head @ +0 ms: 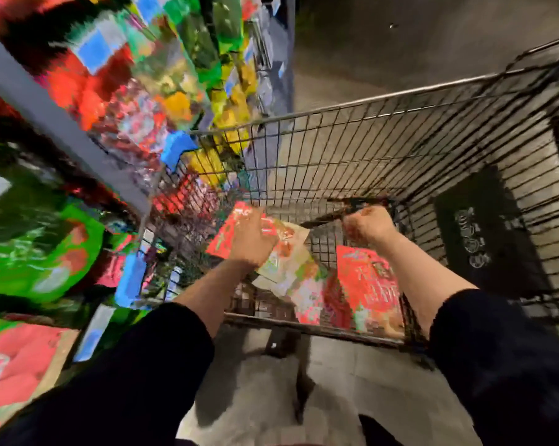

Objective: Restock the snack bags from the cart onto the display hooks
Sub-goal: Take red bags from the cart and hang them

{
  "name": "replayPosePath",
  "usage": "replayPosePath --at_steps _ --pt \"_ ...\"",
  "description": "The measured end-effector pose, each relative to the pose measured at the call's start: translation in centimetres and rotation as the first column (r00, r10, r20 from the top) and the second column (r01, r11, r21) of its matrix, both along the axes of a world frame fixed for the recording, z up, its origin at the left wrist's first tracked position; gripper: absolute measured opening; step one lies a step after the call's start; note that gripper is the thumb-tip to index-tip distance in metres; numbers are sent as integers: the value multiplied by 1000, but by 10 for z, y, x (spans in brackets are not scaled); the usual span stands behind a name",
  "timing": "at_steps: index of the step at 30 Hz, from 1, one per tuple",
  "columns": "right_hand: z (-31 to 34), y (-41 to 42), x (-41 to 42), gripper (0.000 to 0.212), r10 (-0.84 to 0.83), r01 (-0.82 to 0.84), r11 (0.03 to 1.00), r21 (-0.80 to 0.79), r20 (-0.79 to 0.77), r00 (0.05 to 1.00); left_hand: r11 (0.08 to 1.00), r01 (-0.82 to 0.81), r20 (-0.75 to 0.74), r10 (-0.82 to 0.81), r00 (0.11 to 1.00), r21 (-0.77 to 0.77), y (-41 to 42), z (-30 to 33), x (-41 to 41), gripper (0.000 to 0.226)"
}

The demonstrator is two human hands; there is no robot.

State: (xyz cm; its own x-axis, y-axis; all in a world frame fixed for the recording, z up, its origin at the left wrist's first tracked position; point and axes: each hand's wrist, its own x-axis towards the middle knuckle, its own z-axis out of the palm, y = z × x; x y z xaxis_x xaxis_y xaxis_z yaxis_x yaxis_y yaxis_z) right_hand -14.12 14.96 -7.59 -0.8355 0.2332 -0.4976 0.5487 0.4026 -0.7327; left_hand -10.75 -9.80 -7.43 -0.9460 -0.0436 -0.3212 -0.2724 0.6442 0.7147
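Observation:
Both my hands reach down into the wire cart (336, 111). My left hand (252, 236) lies on a red snack bag (230, 230) near the cart's left side, fingers closed over it. My right hand (368, 225) is a fist at the cart's far inner wall; what it grips is hidden by blur. More snack bags lie in the cart: a pale green-and-red one (291, 268) in the middle and a red one (368, 284) under my right forearm. The display (136, 91) of hanging snack bags fills the left side, heavily blurred.
A grey shelf rail (46, 107) runs diagonally across the display on the left. Blue price tags (175, 149) stick out from it near the cart. The grey concrete floor (400, 33) stretches beyond and to the right of the cart. The whole frame is motion-blurred.

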Motion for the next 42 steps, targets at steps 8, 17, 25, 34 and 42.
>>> replayPosePath --at_steps 8,17,25,34,42 --pt "-60 -28 -40 21 238 -294 930 219 250 939 979 -204 175 201 964 -4 -19 -68 -53 54" --pt "-146 -109 -99 60 591 -641 752 156 270 760 778 -626 325 606 726 -52 -51 -204 -56 55" --pt "-202 -139 -120 101 664 -728 623 285 298 685 268 -935 537 766 354 234 -39 -198 -63 71" --pt "-185 -104 -93 49 550 -533 829 -171 73 832 164 -909 625 679 386 383 -33 -173 -76 59" --pt "-180 -16 -44 20 343 -358 933 24 237 909 558 -754 312 690 653 346 -30 -123 -68 71"
